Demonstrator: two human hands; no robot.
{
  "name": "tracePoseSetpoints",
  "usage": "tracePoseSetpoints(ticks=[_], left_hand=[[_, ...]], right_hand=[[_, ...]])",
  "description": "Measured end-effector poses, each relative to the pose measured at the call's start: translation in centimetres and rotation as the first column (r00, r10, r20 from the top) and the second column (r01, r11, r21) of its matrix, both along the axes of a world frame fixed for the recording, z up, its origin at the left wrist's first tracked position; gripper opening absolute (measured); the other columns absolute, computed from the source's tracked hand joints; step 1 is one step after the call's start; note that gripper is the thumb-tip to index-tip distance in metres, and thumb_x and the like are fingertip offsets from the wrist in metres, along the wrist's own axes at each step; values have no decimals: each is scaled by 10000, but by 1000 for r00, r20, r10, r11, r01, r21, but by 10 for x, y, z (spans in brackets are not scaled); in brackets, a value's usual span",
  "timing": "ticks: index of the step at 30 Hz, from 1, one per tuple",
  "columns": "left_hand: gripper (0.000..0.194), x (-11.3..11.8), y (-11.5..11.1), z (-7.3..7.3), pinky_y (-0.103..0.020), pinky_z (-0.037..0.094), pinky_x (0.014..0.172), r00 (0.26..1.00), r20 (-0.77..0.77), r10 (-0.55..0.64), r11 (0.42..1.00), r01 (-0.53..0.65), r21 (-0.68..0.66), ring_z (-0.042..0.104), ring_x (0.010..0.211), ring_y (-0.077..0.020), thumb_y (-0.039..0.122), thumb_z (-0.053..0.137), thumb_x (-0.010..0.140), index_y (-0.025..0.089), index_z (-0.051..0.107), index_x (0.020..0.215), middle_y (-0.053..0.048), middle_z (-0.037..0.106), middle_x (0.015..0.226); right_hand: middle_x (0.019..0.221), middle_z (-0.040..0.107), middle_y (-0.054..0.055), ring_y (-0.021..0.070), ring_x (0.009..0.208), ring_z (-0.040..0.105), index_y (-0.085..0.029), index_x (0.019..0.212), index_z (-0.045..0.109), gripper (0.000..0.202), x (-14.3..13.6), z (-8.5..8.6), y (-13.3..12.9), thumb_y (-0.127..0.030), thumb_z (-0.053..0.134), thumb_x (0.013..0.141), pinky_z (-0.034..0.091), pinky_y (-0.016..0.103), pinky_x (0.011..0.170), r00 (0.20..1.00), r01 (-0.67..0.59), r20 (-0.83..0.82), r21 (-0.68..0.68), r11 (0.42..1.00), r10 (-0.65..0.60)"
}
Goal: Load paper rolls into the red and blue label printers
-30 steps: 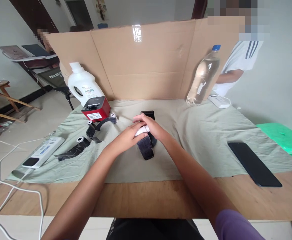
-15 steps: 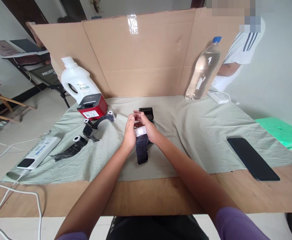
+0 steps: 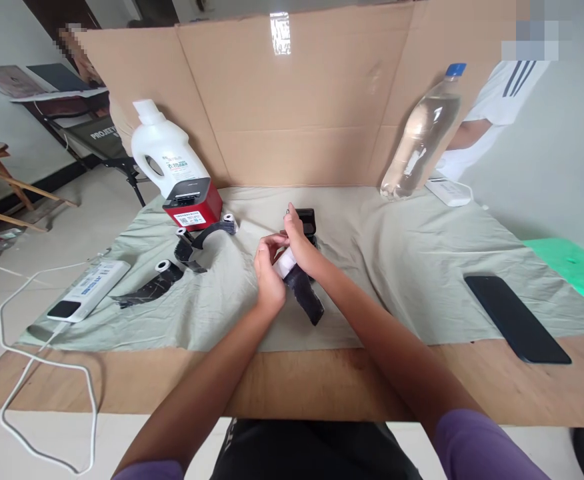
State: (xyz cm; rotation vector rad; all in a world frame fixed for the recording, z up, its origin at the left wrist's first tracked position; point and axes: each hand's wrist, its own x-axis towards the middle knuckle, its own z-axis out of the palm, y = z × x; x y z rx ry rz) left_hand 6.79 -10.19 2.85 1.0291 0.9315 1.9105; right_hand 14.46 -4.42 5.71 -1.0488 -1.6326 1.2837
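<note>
White-and-black paper roll [image 3: 286, 263]: between both hands, its black tail loose, unwound.
Left hand [image 3: 271, 275]: curled on the roll.
Right hand [image 3: 300, 245]: flattened against it; grip unclear.
Black case [image 3: 307, 217]: open behind them, roll outside it.
Red printer [image 3: 203, 208]: three partly unwound rolls [image 3: 167, 275] nearby.

The left forearm [image 3: 205, 377] and the right forearm [image 3: 387, 347] are being held out forward, slanted toward each other — the wrists close together. The left hand [image 3: 269, 277] is being cupped, its fingers curled inward; the right hand [image 3: 300, 247] is being held facing it — back turned outward, fingers pointing forward.
</note>
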Motion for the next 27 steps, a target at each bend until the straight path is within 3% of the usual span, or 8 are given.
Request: tracePoseSetpoints(ticks=[6, 9, 11, 14, 18, 22, 24, 27], left_hand=[[541, -2, 5, 0, -305, 550, 734, 979, 127, -158, 971, 178, -158, 684, 862, -199, 712, 388, 940, 215, 600, 911, -59, 676, 962], [566, -7, 10, 2, -307, 549, 720, 973, 167, -158, 971, 184, -154, 680, 818, -196, 715, 369, 948, 202, 598, 875, -51, 657, 890], [572, -14, 12, 6, -294, 540, 699, 976, 175, -130, 976, 156, -150, 667, 787, -187, 702, 351, 963, 201, 610, 868, -38, 626, 821], [586, -26, 15, 11, -266, 504, 621, 977, 188, -105, 984, 129, -124, 617, 682, -158, 703, 337, 971, 203, 582, 788, -21, 562, 736], [585, -32, 18, 13, -245, 476, 600, 978, 200, -57, 989, 82, -120, 573, 661, -133, 687, 340, 980, 196, 570, 761, -25, 556, 787], [635, -31, 19, 14, -232, 497, 672, 988, 152, 18, 986, 8, -167, 591, 766, -142, 697, 300, 986, 181, 645, 851, -44, 570, 863], [672, -31, 18, 16, -240, 502, 675, 993, 115, 18, 981, 5, -196, 600, 783, -150, 732, 288, 968, 180, 663, 885, -53, 589, 900], [695, -35, 19, 18, -272, 518, 705, 996, 89, -23, 978, 41, -204, 629, 819, -176, 768, 288, 945, 185, 666, 928, -66, 618, 922]], right_hand=[[1669, 155, 80, 255, 1566, 103, -320, 1634, 4, 740, 3, 10, -6, -644, 213, 1002, 132, 534, 1255, 991, 95, 94, 22, 995, -97], [1632, 194, 83, 271, 1545, 159, -336, 1631, 85, 710, 9, 11, -5, -621, 261, 1005, 169, 526, 1247, 981, -18, 192, 47, 999, 9], [1560, 282, 105, 285, 1492, 250, -313, 1610, 229, 679, 15, 13, -4, -559, 379, 995, 229, 510, 1225, 947, -145, 305, 123, 982, 102], [1289, 470, 106, 287, 1308, 404, -274, 1451, 536, 524, 25, 19, -3, -402, 545, 943, 328, 475, 1149, 882, -313, 451, 343, 886, 137], [1081, 487, 75, 266, 1104, 439, -287, 1241, 711, 346, 33, 34, -9, -298, 606, 911, 371, 436, 1040, 851, -362, 525, 543, 758, 31], [1024, 525, 72, 259, 1014, 448, -275, 1135, 738, 273, 28, 44, -24, -261, 654, 876, 357, 408, 938, 718, -501, 695, 470, 727, 45], [1054, 552, 88, 273, 1031, 462, -256, 1156, 712, 305, 21, 45, -32, -239, 673, 854, 339, 410, 925, 671, -500, 741, 465, 731, -13], [1065, 594, 96, 276, 1044, 513, -243, 1137, 694, 284, 14, 44, -36, -211, 623, 864, 347, 404, 918, 708, -447, 706, 481, 754, -31]])
